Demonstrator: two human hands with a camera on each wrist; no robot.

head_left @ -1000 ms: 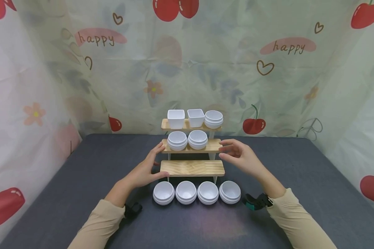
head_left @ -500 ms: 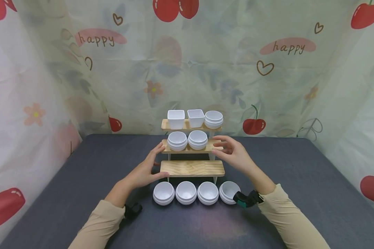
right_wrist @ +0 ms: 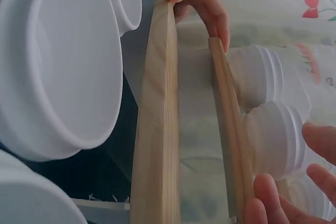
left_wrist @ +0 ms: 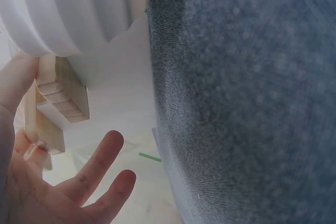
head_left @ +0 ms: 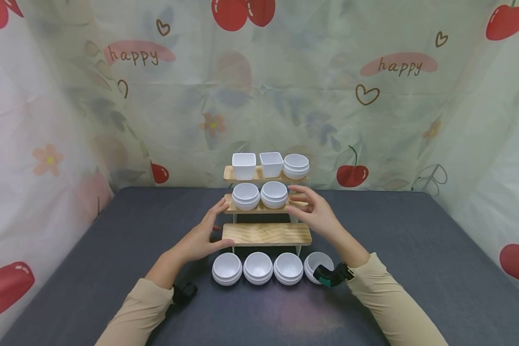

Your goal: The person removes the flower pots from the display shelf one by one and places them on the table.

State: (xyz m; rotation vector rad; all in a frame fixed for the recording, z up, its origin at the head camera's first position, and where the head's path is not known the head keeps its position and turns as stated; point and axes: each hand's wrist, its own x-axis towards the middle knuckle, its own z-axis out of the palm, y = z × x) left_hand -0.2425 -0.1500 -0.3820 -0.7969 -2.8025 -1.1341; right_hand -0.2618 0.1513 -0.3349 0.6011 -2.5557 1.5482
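A wooden three-tier display stand holds white cups. My left hand (head_left: 201, 235) rests against its left ends: the thumb touches the bare lower shelf (head_left: 266, 234), fingertips touch the middle shelf (head_left: 261, 210). In the left wrist view, two fingers (left_wrist: 100, 161) reach out into free air. On the middle shelf sit two round cups, a left one (head_left: 246, 196) and a right one (head_left: 274, 193). My right hand (head_left: 317, 216) is just right of the right cup, thumb and fingers parted and bent. In the right wrist view, a slight gap shows between the fingers and that cup (right_wrist: 275, 137).
The top shelf (head_left: 230, 174) bears two square cups (head_left: 244, 166) and a round cup (head_left: 296, 166). Several round white bowls (head_left: 258, 267) line the dark tabletop (head_left: 112, 269) before the stand. The right wrist camera (head_left: 332, 275) overlaps the rightmost bowl (head_left: 317, 262). A printed curtain (head_left: 264, 96) hangs behind.
My right hand has moved left over the middle shelf's right end, up beside the right round cup. The left hand and the cups have stayed put.
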